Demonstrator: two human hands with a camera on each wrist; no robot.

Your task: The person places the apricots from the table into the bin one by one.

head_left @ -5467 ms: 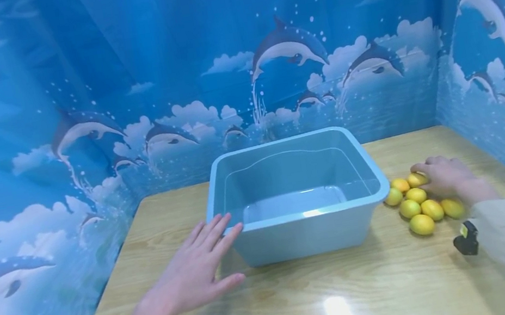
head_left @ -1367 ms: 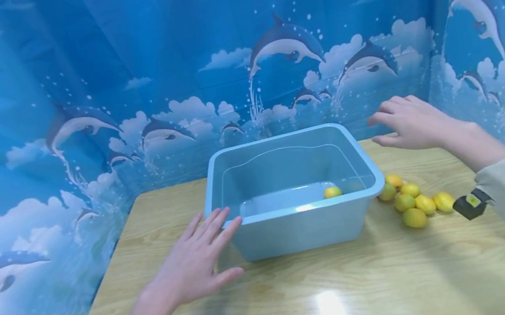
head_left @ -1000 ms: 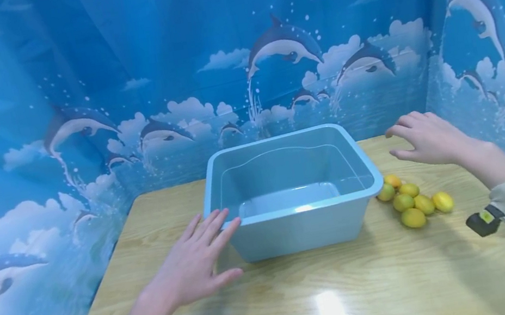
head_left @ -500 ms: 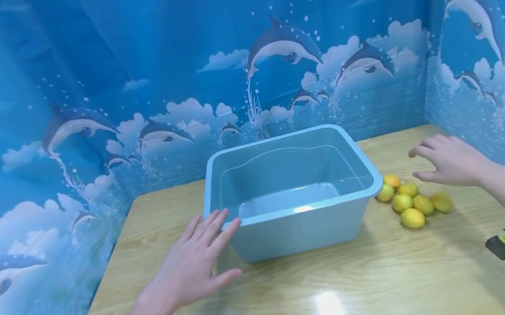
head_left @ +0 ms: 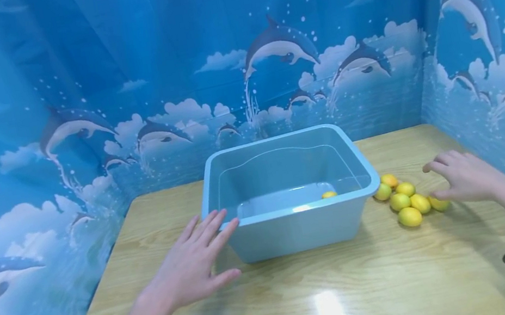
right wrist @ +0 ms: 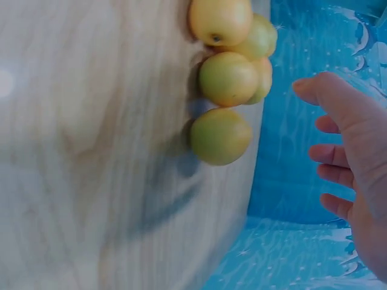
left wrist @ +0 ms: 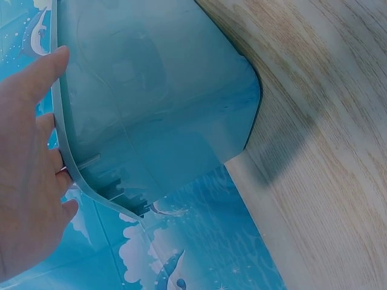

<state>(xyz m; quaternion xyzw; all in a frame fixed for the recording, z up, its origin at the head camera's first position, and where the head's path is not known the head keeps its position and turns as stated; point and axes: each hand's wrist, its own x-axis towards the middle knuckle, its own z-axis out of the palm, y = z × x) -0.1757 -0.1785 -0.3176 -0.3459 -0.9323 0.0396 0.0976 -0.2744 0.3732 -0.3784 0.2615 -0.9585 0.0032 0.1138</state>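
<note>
Several small yellow and yellow-green lemons (head_left: pixel 410 217) lie in a cluster on the table to the right of a light blue plastic bin (head_left: pixel 294 232). My right hand (head_left: pixel 471 175) hovers at the right side of that cluster, thumb and fingers spread apart with nothing between them. In the right wrist view its thumb points toward the nearest lemons (right wrist: pixel 221 136). Inside the bin, the top of one lemon (head_left: pixel 329 194) shows over the front wall. My left hand (head_left: pixel 195 263) stretches flat, its fingertips at the bin's near left rim (left wrist: pixel 66 154).
The bin stands on a wooden table (head_left: pixel 274 297), near its back edge. A blue curtain (head_left: pixel 194 40) printed with dolphins closes off the back and both sides.
Since 5.5 s ago, one lemon has come into the bin. My right hand has since moved from beside the bin rightward and down toward the cluster. My left hand stays at the rim.
</note>
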